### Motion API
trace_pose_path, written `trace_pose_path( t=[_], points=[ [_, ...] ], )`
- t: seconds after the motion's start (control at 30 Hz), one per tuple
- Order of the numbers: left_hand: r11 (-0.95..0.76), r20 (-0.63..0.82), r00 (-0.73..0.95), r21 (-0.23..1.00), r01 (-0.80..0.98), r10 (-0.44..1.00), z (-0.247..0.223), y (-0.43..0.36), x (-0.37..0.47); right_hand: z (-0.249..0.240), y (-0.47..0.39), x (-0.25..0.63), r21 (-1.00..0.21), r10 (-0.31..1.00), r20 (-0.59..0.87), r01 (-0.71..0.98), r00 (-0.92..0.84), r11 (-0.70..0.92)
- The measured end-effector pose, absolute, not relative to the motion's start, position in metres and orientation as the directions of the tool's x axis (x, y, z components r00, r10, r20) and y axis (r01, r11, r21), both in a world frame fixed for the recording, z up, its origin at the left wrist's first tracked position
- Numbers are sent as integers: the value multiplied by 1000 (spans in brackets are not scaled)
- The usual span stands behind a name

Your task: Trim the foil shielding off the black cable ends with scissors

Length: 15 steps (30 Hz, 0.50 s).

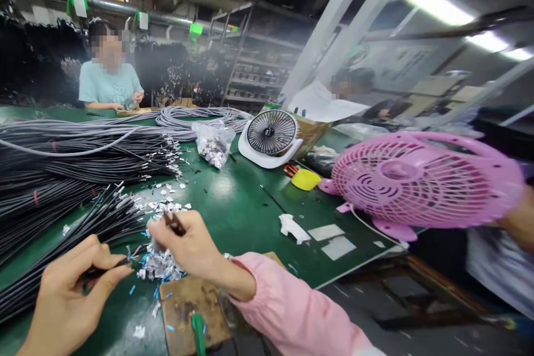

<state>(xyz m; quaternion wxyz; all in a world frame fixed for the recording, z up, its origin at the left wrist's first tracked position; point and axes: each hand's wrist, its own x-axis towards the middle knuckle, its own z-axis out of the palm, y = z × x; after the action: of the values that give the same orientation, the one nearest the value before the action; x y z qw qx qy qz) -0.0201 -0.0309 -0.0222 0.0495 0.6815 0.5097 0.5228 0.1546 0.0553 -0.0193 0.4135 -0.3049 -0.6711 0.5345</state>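
At the lower left, my left hand (79,289) pinches a black cable (123,262) between thumb and forefinger. Thin coloured wires (134,252) fan out of the cable's stripped end. My right hand (192,242) is closed round a dark brown tool (174,223); its working end is hidden, so I cannot tell its kind. Silver foil scraps (161,266) and bits of blue lie in a heap under and between both hands. Behind my left hand, loose black cables (100,222) stretch across the table, their ends towards the right hand.
A worn wooden block (183,311) with a green handle (198,334) sits close in front. Grey cable coils (196,117), a bag of scraps (214,144), a white fan (271,133) and a pink fan (417,178) stand farther off. A person (110,80) sits across the table.
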Motion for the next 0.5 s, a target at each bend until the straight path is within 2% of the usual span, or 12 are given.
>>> trace_pose_path(
  t=[0.1,0.17,0.23,0.33,0.5],
  points=[
    [-467,648,-70,616,635,758,-23,-30,-20,-23,47,156,-809,668,503,-26,-549,587],
    [-453,630,-82,637,623,773,-24,-32,-17,-26,47,157,-712,564,592,-46,-576,700],
    [-430,612,-124,671,603,781,-25,-33,-13,-28,49,158,-669,515,614,-49,-598,741],
    [-422,609,-163,694,583,776,-24,-33,-9,-28,52,159,-670,504,615,-65,-606,739],
    [-491,675,-67,597,634,735,-17,-29,-7,-27,48,160,-719,574,565,-14,-593,695]
  ],
)
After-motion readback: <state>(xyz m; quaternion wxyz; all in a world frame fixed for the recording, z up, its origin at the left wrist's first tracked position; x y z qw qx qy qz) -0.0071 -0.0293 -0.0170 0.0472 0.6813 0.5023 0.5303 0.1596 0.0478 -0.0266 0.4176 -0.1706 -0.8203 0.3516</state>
